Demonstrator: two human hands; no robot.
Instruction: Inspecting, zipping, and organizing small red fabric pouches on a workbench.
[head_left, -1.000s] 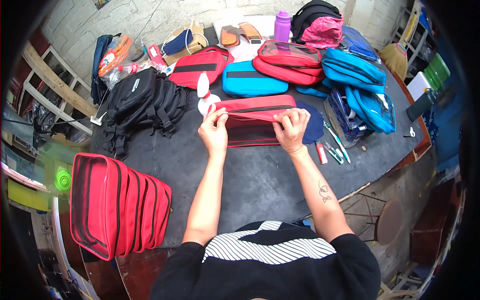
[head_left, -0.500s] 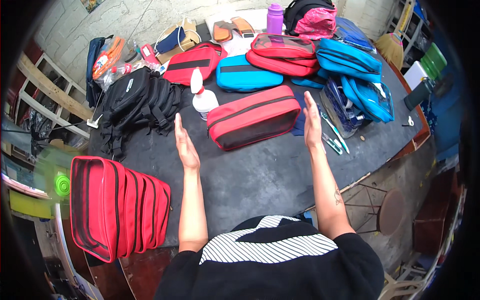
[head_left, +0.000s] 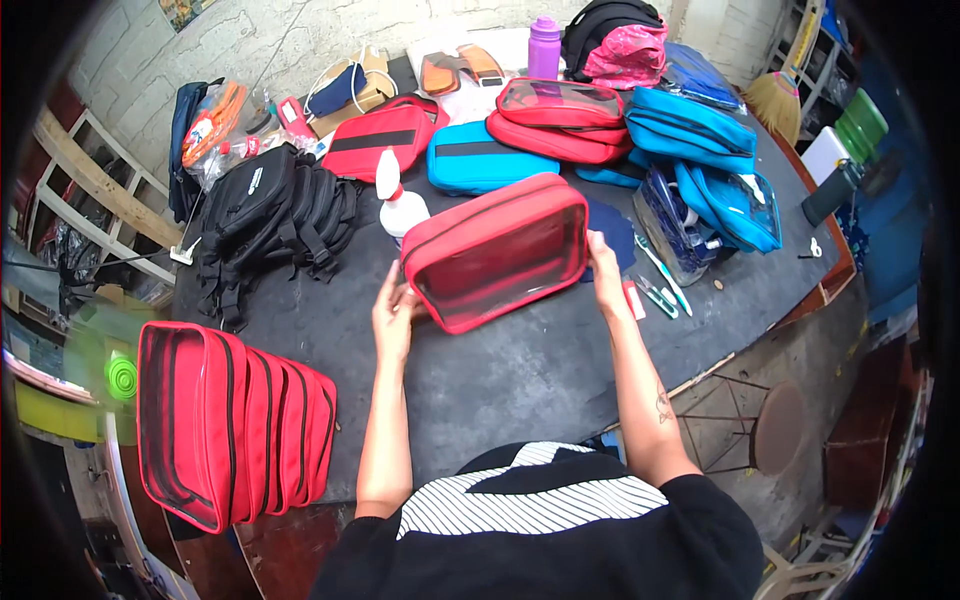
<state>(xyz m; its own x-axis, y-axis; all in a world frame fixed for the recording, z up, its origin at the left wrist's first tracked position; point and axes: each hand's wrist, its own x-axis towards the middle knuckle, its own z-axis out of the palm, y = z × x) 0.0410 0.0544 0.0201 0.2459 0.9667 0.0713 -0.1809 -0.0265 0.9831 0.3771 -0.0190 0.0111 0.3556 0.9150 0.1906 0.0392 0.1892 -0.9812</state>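
Observation:
A red zippered pouch [head_left: 500, 255] with a clear window is tilted up in front of me, its window turned toward me. My left hand [head_left: 393, 312] grips its lower left corner, with some fingers hidden behind it. At the right end, my right hand [head_left: 604, 272] presses against the pouch's side, its fingertips partly out of sight. Just behind the pouch's left end stands a white spray bottle [head_left: 403, 211]. Green-handled thread snips [head_left: 657, 297] and a white-and-teal pen-like tool [head_left: 664, 270] lie beyond my right hand.
Several red pouches [head_left: 265, 420] stand in a row at the table's left edge. A black backpack [head_left: 275, 215] is at the left. Red and blue pouches [head_left: 490, 158] line the back, near a purple bottle [head_left: 543, 50]. A round stool [head_left: 778, 428] stands right of the table.
Both hands have moved inward from beside the pouch and taken hold of its ends. The pouch has tipped up, showing more of its clear window.

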